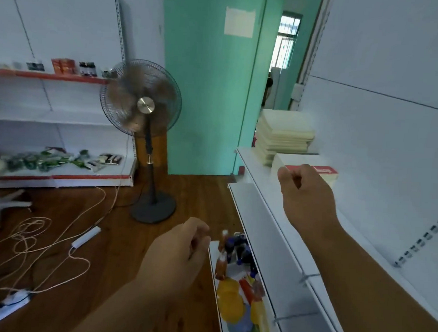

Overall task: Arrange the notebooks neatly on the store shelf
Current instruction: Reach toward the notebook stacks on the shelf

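Store aisle, wood floor [136,275], teal wall [206,89], white shelving both sides; my hands up near the right shelf.

White shelf unit [266,219] on my right holds the notebooks: tall cream stack [284,136] at the far end, red-and-white notebook pile [302,161] just beside it, nearer me. Standing fan [141,98] spins by the teal wall, cables [39,242] loose on floor. Lower shelf tier has colourful bottles and packets [239,281]. My right hand [306,193] hovers over the shelf just in front of the red-and-white pile, fingers curled, holding nothing. My left hand [180,247] is lower, over the floor, fingers loosely curled, nothing in it.
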A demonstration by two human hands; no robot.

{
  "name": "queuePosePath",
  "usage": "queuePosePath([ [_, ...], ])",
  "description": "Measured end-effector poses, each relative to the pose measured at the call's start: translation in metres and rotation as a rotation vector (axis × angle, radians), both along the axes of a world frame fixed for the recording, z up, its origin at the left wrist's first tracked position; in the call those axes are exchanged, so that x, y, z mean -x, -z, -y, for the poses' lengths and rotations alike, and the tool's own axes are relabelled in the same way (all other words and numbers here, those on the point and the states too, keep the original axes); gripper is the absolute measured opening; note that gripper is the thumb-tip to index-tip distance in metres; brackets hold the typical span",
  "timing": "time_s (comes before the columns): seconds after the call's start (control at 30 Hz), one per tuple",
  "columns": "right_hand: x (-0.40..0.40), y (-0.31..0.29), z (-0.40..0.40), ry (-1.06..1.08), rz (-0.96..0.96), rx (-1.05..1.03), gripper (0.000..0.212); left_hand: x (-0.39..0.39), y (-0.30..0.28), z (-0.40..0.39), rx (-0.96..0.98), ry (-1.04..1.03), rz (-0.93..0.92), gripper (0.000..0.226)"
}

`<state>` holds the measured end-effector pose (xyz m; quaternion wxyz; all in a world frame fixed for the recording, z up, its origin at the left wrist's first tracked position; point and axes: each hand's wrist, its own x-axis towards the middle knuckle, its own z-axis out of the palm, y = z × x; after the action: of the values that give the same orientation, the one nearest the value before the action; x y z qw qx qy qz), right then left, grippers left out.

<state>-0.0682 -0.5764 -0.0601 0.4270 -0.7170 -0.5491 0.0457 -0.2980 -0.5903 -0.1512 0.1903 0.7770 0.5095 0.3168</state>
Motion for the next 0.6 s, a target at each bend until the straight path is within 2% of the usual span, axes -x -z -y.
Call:
queuePosePath([
  [0.17, 0.003, 0.007, -0.116, 0.098, 0.003, -0.037, 0.035, 0.010, 0.017, -0.110, 0.035, -0.014, 0.029, 0.015],
  [0.33, -0.013, 0.031, -0.202, 0.268, -0.022, -0.031, 0.037, 0.004, 0.036, -0.235, 0.045, 0.117, 0.006, 0.012],
  [0.47, -0.043, 0.026, -0.223, 0.466, -0.048, 0.039, 0.039, -0.038, 0.021, -0.316, 0.071, 0.285, -0.014, 0.005],
  [0.6, -0.077, 0.023, -0.220, 0.677, -0.044, 0.117, 0.043, -0.093, 0.011, -0.369, 0.061, 0.487, -0.019, 0.013],
])
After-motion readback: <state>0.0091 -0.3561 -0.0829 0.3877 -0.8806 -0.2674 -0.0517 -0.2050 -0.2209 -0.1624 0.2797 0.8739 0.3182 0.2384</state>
